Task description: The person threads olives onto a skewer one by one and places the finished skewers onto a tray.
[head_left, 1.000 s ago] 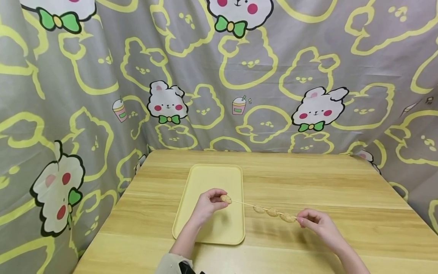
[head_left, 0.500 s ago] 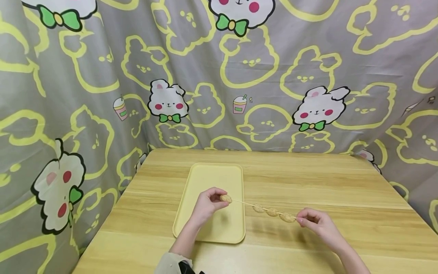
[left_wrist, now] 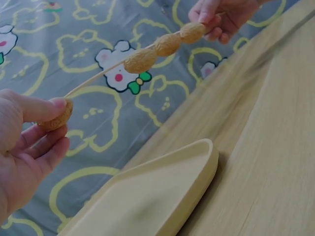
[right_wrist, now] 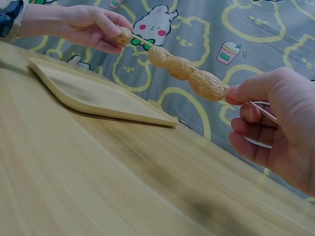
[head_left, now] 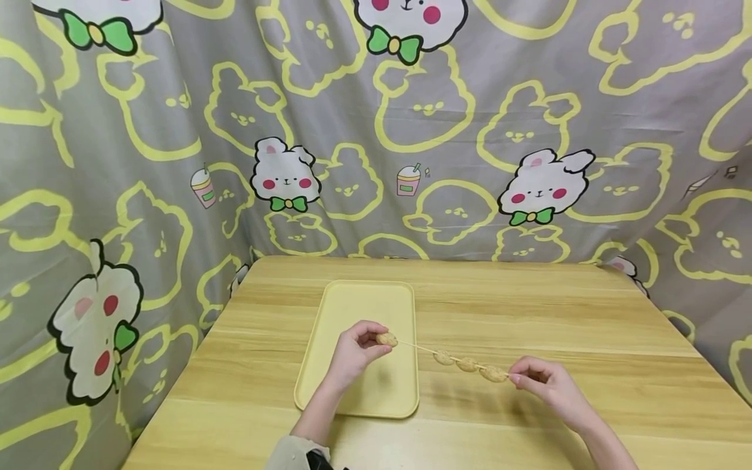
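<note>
A thin wooden skewer point(head_left: 418, 346) slants through the air between both hands, with three golden-brown, wrinkled fried balls point(head_left: 467, 365) threaded on its right part. My left hand point(head_left: 351, 356) pinches a similar ball point(left_wrist: 58, 118) between thumb and fingers at the skewer's left tip, above the tray. Whether the tip has entered that ball is hidden. At the other end, my right hand point(head_left: 546, 384) pinches the skewer just behind the last threaded ball point(right_wrist: 206, 85). The stick's end point(right_wrist: 264, 112) runs back under the palm in the right wrist view.
Below the left hand, a pale yellow rectangular tray point(head_left: 367, 300) with a raised rim lies on the wooden table point(head_left: 529, 300). A grey curtain point(head_left: 346, 130) printed with rabbits hangs behind and along the sides.
</note>
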`<action>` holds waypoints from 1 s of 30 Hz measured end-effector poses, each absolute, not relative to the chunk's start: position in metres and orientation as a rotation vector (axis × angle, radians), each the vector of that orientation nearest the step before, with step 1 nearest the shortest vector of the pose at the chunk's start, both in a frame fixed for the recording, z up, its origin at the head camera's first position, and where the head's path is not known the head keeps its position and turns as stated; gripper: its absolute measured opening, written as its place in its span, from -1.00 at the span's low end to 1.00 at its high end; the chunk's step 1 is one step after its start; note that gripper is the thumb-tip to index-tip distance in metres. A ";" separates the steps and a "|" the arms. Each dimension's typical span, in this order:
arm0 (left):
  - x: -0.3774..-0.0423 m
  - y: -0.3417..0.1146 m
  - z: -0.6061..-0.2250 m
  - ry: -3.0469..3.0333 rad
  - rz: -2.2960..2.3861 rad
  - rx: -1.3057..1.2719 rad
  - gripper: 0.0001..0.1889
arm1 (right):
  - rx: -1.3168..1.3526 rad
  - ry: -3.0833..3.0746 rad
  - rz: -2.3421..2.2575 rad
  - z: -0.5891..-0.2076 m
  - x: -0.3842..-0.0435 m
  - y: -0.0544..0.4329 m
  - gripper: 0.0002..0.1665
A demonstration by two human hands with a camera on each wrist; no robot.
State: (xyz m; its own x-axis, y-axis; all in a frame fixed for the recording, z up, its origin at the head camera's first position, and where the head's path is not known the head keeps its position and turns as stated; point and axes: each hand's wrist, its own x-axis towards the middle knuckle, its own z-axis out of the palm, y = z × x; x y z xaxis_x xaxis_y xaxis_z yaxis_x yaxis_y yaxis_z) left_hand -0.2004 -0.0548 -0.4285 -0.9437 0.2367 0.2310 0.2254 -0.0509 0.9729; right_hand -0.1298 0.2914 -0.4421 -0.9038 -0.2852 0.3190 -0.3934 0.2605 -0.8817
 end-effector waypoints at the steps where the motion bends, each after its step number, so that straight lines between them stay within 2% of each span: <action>1: -0.200 -0.055 -0.429 2.178 2.205 0.547 -0.71 | 0.650 -2.416 1.741 -0.442 -0.129 0.291 -0.86; 12: -0.200 -0.055 -0.433 2.303 2.187 0.763 -0.75 | 0.622 -2.436 1.692 -0.439 -0.127 0.292 -0.83; 30: -0.196 -0.059 -0.434 2.130 2.183 0.642 -0.69 | 0.563 -2.407 1.666 -0.443 -0.127 0.292 -0.91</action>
